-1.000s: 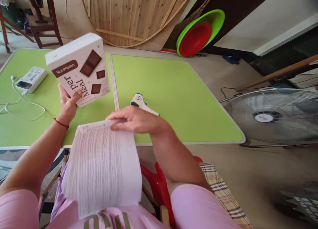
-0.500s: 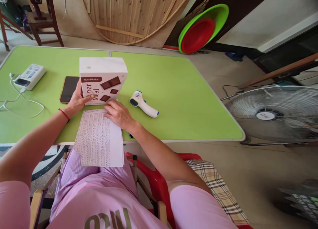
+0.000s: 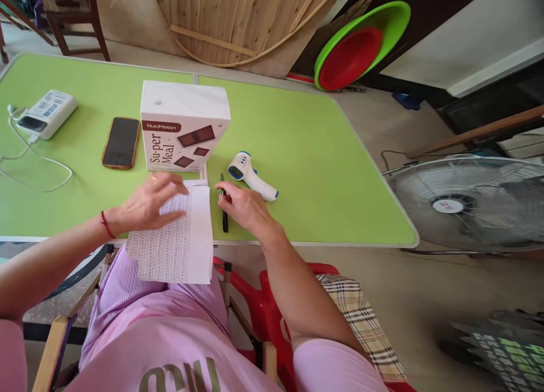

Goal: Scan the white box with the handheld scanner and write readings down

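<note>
My left hand hovers over the handwritten sheets, fingers apart and holding nothing. The sheets hang past the table's near edge above my lap. To their right, my right hand has its thumb and index finger closed around the upper part of a black pen, which lies lengthwise on the green table. Just beyond the papers stands a white NutriMotion box, upright and touched by neither hand. A white and blue infrared thermometer rests right behind my right hand.
On the left lie a phone and a white power bank with a cable. The green table ends at a pale rim. A large fan is to the right, and a red chair stands beside me.
My left hand has let go of the box and moved down over the sheets, opening. My right hand has shifted right from the papers' top edge to the pen.
</note>
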### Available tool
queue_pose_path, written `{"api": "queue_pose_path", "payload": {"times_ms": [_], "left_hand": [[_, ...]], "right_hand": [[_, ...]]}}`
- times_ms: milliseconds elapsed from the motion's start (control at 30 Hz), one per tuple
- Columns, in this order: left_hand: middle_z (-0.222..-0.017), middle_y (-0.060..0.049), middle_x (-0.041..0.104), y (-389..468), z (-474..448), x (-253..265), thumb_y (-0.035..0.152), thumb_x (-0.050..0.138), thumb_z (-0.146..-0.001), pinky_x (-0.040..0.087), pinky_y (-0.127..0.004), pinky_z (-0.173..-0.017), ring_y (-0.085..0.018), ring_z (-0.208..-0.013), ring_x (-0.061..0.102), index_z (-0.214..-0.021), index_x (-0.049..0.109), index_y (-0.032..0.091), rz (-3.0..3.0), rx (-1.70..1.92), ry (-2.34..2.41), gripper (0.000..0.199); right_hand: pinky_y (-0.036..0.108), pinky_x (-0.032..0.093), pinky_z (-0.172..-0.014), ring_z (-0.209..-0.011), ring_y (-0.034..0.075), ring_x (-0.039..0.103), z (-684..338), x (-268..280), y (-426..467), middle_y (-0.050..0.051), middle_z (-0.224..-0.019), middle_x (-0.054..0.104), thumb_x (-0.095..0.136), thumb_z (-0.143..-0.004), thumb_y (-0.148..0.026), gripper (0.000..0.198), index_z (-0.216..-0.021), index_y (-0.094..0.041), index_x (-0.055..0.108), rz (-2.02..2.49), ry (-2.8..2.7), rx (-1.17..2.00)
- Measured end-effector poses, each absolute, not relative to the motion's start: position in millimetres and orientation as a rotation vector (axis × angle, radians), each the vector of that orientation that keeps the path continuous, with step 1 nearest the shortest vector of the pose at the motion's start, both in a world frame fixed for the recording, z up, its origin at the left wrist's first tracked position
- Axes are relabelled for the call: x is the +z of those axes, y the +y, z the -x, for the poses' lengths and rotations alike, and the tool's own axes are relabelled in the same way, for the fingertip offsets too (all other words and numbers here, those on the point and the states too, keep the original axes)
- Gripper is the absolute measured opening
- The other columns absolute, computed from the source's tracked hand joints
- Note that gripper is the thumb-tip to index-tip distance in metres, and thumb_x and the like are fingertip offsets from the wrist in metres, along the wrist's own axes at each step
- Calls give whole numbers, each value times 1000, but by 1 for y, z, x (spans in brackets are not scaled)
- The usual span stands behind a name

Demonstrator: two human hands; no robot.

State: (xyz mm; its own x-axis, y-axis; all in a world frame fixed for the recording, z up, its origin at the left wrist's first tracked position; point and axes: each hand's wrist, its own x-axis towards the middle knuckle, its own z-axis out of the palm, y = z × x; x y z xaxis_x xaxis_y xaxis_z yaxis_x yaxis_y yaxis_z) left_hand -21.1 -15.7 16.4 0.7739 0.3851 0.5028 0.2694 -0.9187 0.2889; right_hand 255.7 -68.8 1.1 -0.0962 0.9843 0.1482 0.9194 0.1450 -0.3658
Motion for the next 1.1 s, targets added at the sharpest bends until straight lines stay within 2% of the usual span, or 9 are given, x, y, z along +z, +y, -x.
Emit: {"api": "queue_pose_path", "payload": {"times_ms": [100,200,300,400,533,700,833,933,1100], "left_hand": [[-150,-21,52,-31,3,19,59,64,-95,41,-54,-116,-36,-139,50,-140,54,16,-2903,372,228,63],[-152,-23,51,-38,-10,15,60,67,-92,38,-59,-117,-40,-141,48,-139,58,13,-2996,166,337,67],[-144,-29,55,-46,-19,17,54,69,-91,43,-62,-108,-44,-134,53,-131,63,6,-3060,137,508,63],[-137,-30,59,-52,-26,21,56,65,-92,51,-58,-97,-45,-124,58,-120,66,5,-3098,88,549,58],[-142,-32,55,-55,-26,14,67,59,-93,46,-64,-104,-48,-132,52,-114,66,8,-3122,141,574,64],[-141,-29,56,-55,-21,3,63,62,-93,42,-69,-108,-49,-135,51,-113,66,9,-3020,248,582,58],[-142,-27,57,-58,-23,4,55,59,-98,41,-67,-111,-46,-138,49,-119,65,10,-3019,184,669,50],[-144,-29,55,-60,-24,6,57,57,-98,41,-65,-112,-47,-140,47,-131,60,2,-3029,149,697,63],[-145,-36,50,-62,-26,8,62,57,-96,41,-61,-113,-50,-141,45,-142,48,-11,-3024,108,764,86]], "right_hand": [[38,55,-79,-84,23,69,-265,-1,-64,9,-100,74,43,-90,-23,33,-114,-22,66,1559,-1905,278],[42,56,-91,-96,23,67,-269,-6,-64,11,-107,67,55,-87,-34,42,-127,-21,53,1354,-1805,399],[38,57,-79,-80,20,62,-265,-15,-70,4,-90,60,66,-84,-50,37,-109,-26,52,1292,-1685,474],[36,54,-66,-64,17,56,-253,-18,-75,-2,-71,53,52,-91,-65,39,-93,-26,55,1226,-1553,628],[43,59,-75,-69,21,67,-234,-8,-62,4,-78,68,45,-89,-73,57,-99,-23,68,1187,-1385,930],[37,60,-67,-60,17,67,-213,-3,-26,2,-69,71,53,-82,-79,62,-87,-21,73,1223,-1244,1175],[31,56,-63,-57,13,62,-209,-12,-17,-3,-63,66,75,-71,-60,40,-80,-22,69,1228,-1273,1120],[28,49,-57,-55,11,55,-211,-17,-25,-5,-62,62,73,-69,-43,23,-76,-23,62,1311,-1287,935],[29,47,-56,-56,13,52,-209,-18,-35,-4,-61,60,60,-73,-35,11,-70,-25,55,1400,-1450,613]]}}
